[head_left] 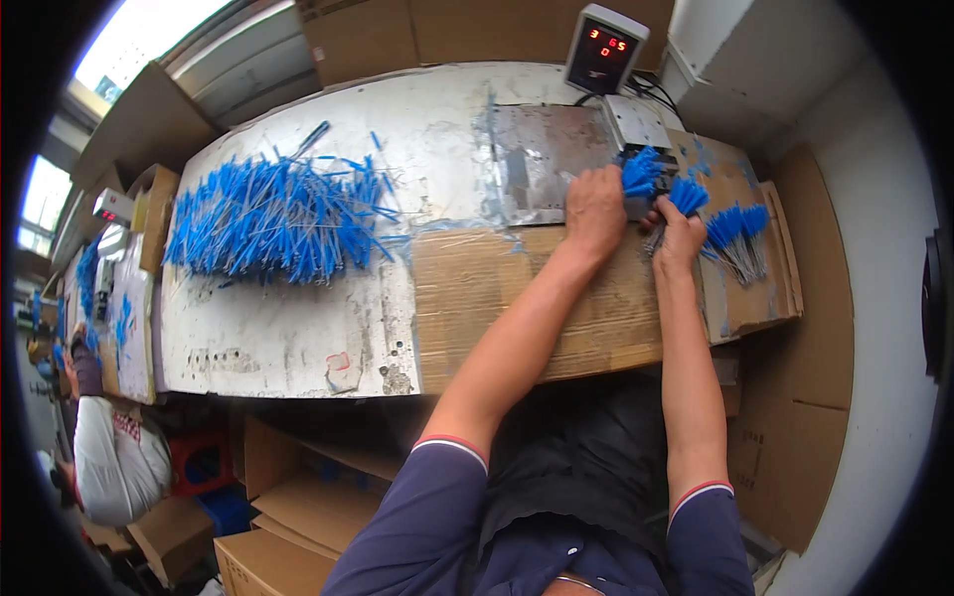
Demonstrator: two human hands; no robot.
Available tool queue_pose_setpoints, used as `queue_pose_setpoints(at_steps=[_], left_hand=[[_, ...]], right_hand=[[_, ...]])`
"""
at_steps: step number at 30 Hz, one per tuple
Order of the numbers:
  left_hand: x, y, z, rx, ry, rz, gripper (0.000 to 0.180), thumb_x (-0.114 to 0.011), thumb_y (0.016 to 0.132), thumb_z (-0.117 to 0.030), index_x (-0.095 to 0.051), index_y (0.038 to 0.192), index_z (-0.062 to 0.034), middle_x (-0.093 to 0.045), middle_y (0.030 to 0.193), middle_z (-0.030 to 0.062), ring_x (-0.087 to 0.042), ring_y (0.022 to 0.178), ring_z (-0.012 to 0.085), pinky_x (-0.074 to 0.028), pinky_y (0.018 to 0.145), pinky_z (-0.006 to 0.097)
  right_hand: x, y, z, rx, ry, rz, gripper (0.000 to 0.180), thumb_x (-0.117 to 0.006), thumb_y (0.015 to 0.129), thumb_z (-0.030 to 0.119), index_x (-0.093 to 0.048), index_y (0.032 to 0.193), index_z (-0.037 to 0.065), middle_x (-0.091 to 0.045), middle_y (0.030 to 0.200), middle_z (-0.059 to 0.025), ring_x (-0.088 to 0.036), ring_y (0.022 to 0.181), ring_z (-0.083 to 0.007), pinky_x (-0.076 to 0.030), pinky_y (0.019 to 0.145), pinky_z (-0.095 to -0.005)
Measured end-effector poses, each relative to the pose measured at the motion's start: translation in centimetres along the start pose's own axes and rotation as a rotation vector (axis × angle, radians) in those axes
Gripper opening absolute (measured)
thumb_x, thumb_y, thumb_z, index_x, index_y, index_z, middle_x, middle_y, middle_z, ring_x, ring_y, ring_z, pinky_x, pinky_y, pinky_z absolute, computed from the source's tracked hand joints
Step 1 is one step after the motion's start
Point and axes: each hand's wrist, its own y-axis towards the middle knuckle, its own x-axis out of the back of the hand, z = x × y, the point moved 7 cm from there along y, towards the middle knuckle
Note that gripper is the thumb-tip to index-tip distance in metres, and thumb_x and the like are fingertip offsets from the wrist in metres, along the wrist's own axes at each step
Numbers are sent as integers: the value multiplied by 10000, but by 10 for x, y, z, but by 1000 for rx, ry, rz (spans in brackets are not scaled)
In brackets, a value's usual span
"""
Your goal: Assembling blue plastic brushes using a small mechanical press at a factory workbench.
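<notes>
At the right of the bench, my left hand [596,206] is closed at a bunch of thin sticks [641,171] with blue ends, beside a small grey machine [636,123]. Its fingertips are partly hidden. Just to the right, my right hand [680,236] grips a second bunch of blue-ended sticks [686,196]; the blue ends stick up above the fingers and grey stems show below. More such bunches [737,238] lie on cardboard right of my right hand. A large loose heap of the same sticks [283,219] covers the bench's left part.
A counter with red digits [606,52] stands behind the machine, cables beside it. A metal plate [552,159] and taped cardboard [527,308] cover parts of the white bench [278,348]. Cardboard boxes [283,561] sit below. Another person [117,457] works at far left.
</notes>
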Motion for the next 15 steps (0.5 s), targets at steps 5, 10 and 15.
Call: queue_pose_setpoints(at_steps=[5,10,15], left_hand=[[-21,-15,-11,-74,40,-132,87,-591,776,-108,-574,851,-69,-593,805,119,-589,798,294,-459,719,410],[-21,-28,-13,-89,140,-146,117,-603,760,-149,-609,836,-61,-605,835,118,-571,845,279,-437,775,382],[-26,-29,-16,-107,218,-181,138,-612,735,-165,-600,806,-47,-600,832,115,-568,841,264,-425,765,362]], right_hand=[[26,-13,0,149,7,6,90,-714,898,54,-680,936,-20,-671,828,-65,-595,648,-144,-502,548,-300],[30,-21,7,204,-93,-70,265,-772,883,192,-716,879,-66,-683,803,-88,-610,641,-161,-509,576,-287],[28,-17,15,266,-221,-88,403,-799,866,321,-729,849,-76,-701,804,-113,-636,648,-175,-522,574,-297]])
